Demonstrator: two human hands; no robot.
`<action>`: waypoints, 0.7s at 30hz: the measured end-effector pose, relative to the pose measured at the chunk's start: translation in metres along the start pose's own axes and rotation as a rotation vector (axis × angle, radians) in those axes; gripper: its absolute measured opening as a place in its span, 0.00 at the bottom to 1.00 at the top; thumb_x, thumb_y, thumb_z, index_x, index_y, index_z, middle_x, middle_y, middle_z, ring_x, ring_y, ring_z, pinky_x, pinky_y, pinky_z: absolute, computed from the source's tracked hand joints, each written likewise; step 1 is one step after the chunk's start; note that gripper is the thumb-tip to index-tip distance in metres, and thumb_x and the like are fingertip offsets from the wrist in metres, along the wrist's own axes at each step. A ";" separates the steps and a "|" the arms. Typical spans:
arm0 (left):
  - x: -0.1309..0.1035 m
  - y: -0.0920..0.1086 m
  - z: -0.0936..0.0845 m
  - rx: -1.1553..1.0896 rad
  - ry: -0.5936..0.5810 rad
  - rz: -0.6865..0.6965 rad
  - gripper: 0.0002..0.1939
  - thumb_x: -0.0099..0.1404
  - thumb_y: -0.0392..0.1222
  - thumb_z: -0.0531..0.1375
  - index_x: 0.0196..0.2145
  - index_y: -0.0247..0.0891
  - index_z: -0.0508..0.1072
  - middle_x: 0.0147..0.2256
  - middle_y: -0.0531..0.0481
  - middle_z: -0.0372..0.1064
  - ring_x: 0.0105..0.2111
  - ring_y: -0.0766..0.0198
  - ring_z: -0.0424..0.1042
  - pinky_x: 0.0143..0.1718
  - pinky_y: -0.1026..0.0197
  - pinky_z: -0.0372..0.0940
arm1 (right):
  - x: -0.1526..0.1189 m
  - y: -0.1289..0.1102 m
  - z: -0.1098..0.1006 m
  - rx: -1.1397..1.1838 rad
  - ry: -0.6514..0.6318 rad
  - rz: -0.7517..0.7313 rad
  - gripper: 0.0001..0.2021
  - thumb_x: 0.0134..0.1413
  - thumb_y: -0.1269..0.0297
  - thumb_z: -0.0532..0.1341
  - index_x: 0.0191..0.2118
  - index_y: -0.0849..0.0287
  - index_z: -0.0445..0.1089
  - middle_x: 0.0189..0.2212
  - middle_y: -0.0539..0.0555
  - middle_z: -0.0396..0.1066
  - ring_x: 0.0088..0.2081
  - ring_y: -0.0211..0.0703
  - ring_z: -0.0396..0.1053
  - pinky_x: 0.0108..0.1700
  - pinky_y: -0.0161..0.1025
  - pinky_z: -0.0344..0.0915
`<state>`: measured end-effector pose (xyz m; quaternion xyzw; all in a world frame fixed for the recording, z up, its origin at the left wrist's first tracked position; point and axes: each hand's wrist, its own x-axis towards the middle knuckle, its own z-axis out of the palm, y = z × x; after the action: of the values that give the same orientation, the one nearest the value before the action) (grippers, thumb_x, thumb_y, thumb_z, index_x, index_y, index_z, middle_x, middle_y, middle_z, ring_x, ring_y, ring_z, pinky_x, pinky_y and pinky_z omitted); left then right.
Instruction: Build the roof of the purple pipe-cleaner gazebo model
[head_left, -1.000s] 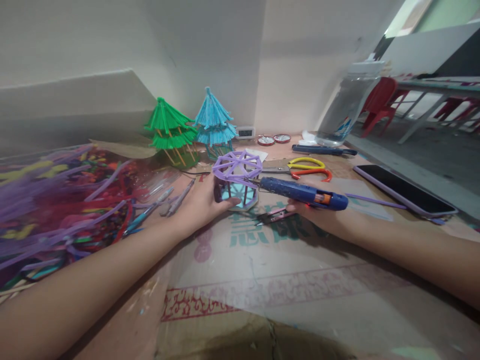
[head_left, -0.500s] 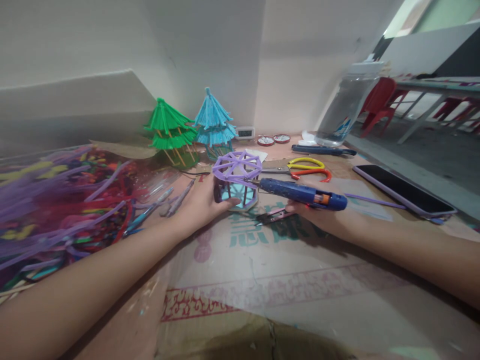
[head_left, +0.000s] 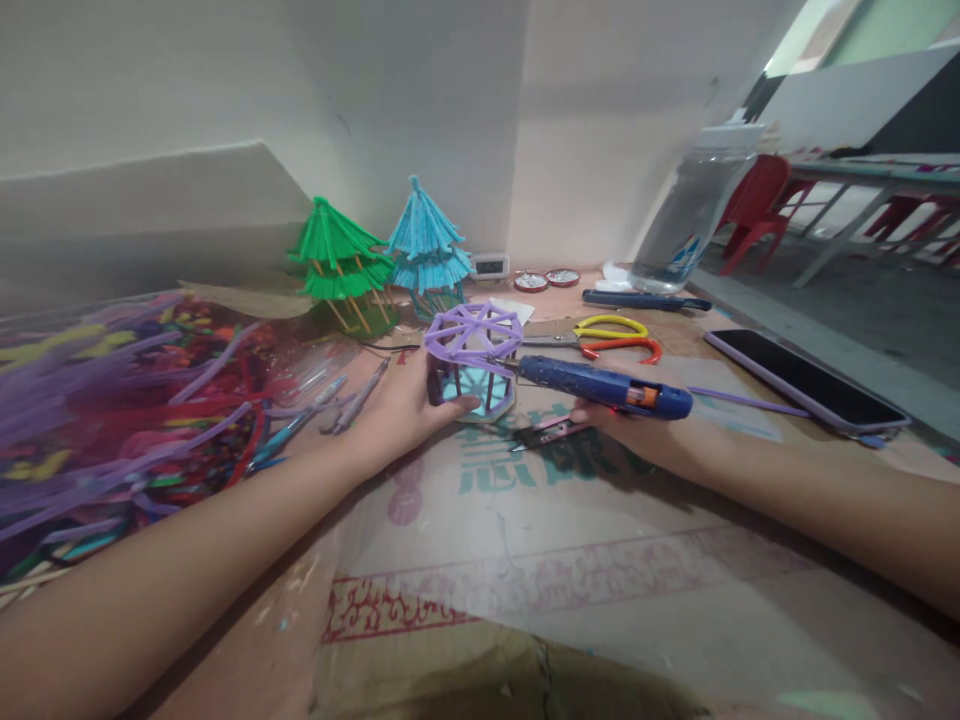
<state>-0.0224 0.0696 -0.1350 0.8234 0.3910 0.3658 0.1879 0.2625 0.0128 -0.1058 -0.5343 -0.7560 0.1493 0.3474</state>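
Observation:
A small pavilion frame (head_left: pixel 474 333) with a purple spoked top, dark posts and a light blue base stands on the cardboard in front of me. My left hand (head_left: pixel 415 402) is closed around its lower left side, thumb on the base; the other fingers are hidden behind it. A blue hot glue gun (head_left: pixel 592 382) is gripped in my right hand (head_left: pixel 637 425), its nozzle at the near right edge of the purple top. Below the glue gun, small thread snips (head_left: pixel 551 432) stick out by my right fingers; whether the hand also holds them is unclear.
Green (head_left: pixel 341 260) and blue (head_left: pixel 427 245) model pavilions stand at the wall. Yellow-and-red-handled scissors (head_left: pixel 619 338), a utility knife (head_left: pixel 645 300), a phone (head_left: pixel 806 380) and a clear plastic jug (head_left: pixel 694 210) are to the right. Colourful craft stems in plastic (head_left: pixel 127 410) heap at left.
Almost nothing differs. Both hands, the pavilion frame and the glue gun keep their places, apart from a very slight shift of the view.

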 end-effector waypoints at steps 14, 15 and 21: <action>-0.001 -0.003 0.001 -0.046 -0.016 -0.038 0.39 0.64 0.52 0.67 0.67 0.41 0.60 0.64 0.39 0.65 0.65 0.46 0.64 0.67 0.43 0.58 | -0.002 0.008 -0.001 0.054 -0.049 -0.072 0.13 0.53 0.50 0.65 0.29 0.52 0.66 0.24 0.49 0.71 0.27 0.44 0.69 0.29 0.41 0.65; -0.001 -0.003 0.001 -0.048 -0.011 -0.035 0.38 0.64 0.52 0.67 0.67 0.42 0.60 0.63 0.40 0.66 0.64 0.46 0.64 0.67 0.43 0.58 | -0.003 0.009 -0.003 0.073 -0.039 -0.102 0.14 0.53 0.49 0.65 0.29 0.52 0.67 0.24 0.49 0.71 0.27 0.45 0.69 0.29 0.41 0.66; -0.001 -0.004 0.001 -0.017 0.013 -0.035 0.36 0.64 0.48 0.67 0.66 0.43 0.61 0.62 0.41 0.67 0.62 0.49 0.67 0.64 0.46 0.62 | 0.010 0.010 -0.023 0.129 0.192 -0.212 0.12 0.60 0.48 0.63 0.37 0.52 0.68 0.32 0.53 0.74 0.33 0.48 0.72 0.41 0.47 0.70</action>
<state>-0.0238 0.0717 -0.1384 0.8125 0.4035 0.3709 0.1986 0.2839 0.0222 -0.0917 -0.4400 -0.7601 0.1084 0.4657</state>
